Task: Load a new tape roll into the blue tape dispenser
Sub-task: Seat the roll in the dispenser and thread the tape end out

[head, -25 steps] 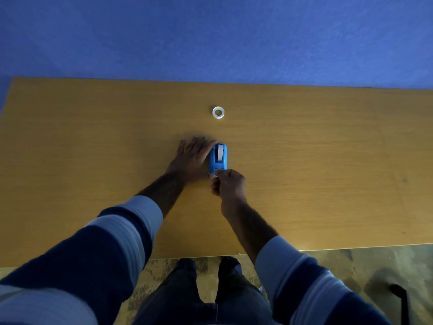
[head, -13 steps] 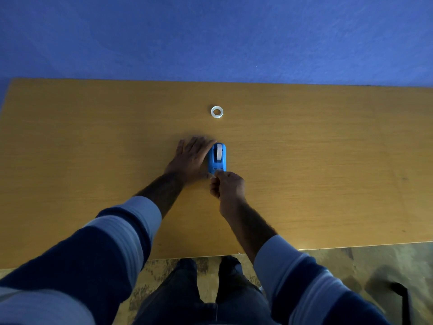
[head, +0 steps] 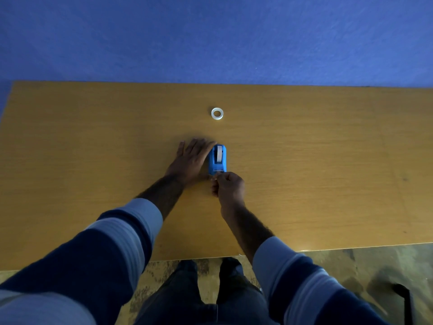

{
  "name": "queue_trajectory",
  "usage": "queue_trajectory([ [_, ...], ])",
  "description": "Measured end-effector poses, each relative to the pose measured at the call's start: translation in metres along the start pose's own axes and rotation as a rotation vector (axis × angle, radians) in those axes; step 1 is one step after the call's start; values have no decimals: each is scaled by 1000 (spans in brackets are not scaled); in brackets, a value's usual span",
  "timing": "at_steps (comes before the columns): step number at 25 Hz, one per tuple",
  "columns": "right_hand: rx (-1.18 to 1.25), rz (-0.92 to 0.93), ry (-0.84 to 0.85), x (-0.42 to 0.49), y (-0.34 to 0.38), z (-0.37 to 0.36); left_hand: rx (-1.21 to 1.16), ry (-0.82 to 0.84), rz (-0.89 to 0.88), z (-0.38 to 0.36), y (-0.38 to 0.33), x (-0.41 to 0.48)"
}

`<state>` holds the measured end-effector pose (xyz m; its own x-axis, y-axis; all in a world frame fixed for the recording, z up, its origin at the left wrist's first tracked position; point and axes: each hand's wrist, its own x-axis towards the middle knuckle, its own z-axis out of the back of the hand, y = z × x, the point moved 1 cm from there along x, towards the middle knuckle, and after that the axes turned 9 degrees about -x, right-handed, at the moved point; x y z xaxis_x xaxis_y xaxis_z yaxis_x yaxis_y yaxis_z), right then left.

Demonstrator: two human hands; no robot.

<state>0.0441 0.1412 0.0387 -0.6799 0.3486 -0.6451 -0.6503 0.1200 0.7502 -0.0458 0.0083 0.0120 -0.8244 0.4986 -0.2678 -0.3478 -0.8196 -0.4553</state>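
Note:
The blue tape dispenser (head: 218, 160) stands on the wooden table (head: 304, 172), its cutter end toward me. A pale tape roll (head: 219, 155) sits inside it on edge. My left hand (head: 191, 160) lies flat against the dispenser's left side, fingers together and extended. My right hand (head: 228, 186) is curled at the cutter end, thumb and fingers pinched together; the tape end itself is too small to make out. A second, whitish ring-shaped tape roll (head: 217, 113) lies flat on the table farther back, apart from both hands.
A blue wall (head: 210, 38) rises behind the table's far edge. The near table edge runs just in front of my legs (head: 206, 296). A dark object (head: 403, 299) stands on the floor at lower right.
My right hand has stayed pinched at the cutter end with only a slight shift. The left hand and dispenser hold their place.

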Motion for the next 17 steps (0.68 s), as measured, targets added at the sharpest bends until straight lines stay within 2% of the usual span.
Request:
queue_trajectory([
  [12, -139, 81, -77, 7, -12, -3, -6, 1, 11, 4, -3, -2],
  [15, -295, 160, -70, 12, -14, 1, -8, -5, 14, 3, -5, -2],
  [17, -514, 246, -98, 14, -14, 6, -3, -1, 17, 3, -6, -1],
])
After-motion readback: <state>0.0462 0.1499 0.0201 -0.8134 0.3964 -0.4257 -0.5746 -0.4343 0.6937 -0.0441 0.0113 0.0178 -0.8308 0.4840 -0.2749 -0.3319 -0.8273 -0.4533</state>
